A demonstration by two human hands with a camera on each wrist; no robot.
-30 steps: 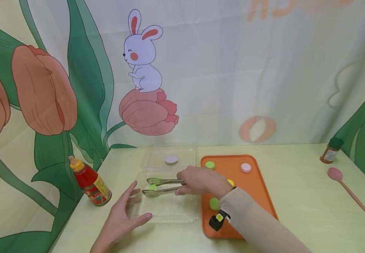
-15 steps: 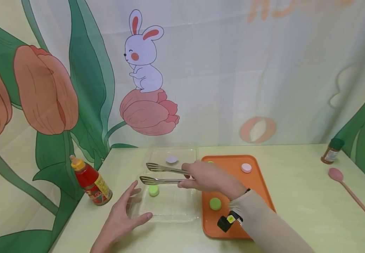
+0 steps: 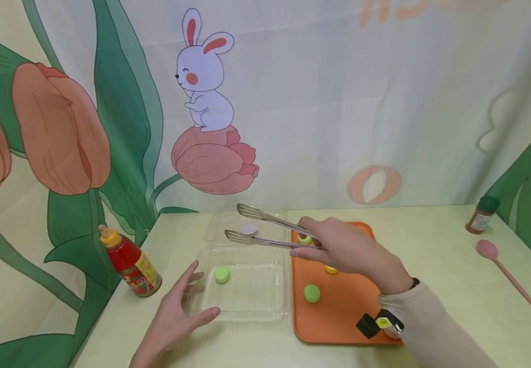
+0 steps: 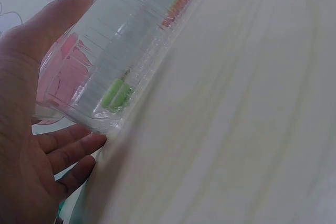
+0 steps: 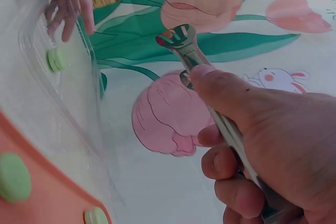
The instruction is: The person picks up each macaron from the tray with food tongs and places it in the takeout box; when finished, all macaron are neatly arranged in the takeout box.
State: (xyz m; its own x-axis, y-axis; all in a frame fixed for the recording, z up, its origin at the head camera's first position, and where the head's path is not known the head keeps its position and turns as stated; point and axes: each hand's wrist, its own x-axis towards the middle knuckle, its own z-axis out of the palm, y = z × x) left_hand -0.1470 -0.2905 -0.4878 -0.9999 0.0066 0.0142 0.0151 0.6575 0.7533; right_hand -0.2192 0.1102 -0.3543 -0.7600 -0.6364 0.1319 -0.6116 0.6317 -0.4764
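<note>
While left hand (image 3: 173, 309) spreads loosely at nine o'clock of container (image 3: 249, 300), right hand (image 3: 343, 245) grips tongs (image 3: 272, 243); gentle, centred pinch likely suits green macaron (image 3: 312, 294) at that hand's seven o'clock.

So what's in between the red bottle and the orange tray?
Going from the bottle in the head view: your left hand, then the clear plastic box with one green piece inside.

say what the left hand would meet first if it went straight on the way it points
The left hand would most likely meet the clear plastic container first; whether they already touch is hard to tell.
</note>
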